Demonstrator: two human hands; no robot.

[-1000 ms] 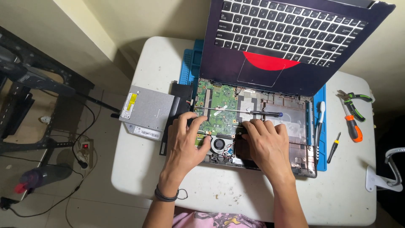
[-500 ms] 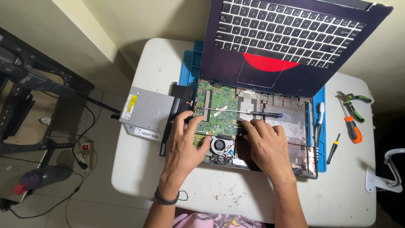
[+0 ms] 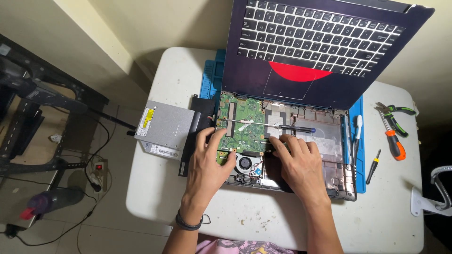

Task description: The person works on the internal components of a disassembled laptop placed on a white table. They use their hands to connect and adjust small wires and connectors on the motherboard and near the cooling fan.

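White table [image 3: 155,188] w/ blue mat [image 3: 209,80]; opened laptop base [image 3: 329,141] on it. Left hand [image 3: 207,164] fingers spread flat on green motherboard [image 3: 245,124], right hand [image 3: 301,164] fingers splayed beside fan [image 3: 245,164], both holding nothing

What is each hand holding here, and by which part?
Nothing is lifted. The left hand rests on the green circuit board's left edge; the right hand presses fingertips on its lower right edge. No grip is visible.
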